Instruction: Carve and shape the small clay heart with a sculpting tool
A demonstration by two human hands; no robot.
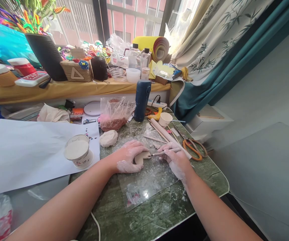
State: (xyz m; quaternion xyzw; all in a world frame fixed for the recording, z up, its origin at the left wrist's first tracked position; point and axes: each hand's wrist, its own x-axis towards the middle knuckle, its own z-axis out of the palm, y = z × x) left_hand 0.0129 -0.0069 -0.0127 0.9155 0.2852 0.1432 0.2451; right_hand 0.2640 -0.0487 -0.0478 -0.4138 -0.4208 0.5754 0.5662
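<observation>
Pale clay piece (139, 159) at the centre of the frame, clasped in left hand (128, 156), with slim tool (167, 152) pinched in right hand (176, 163), tip at its edge. Could tear from a slip, or dent from too tight a clasp.

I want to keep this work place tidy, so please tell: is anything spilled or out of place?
Whitish smears mark the clear sheet and spread past its edge onto the green tabletop, looking like spilled residue.

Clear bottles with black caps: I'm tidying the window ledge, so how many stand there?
2. The left bottle and the right bottle stand close together on the window ledge, behind the dark blue flask. Others may be hidden in the clutter.
</observation>
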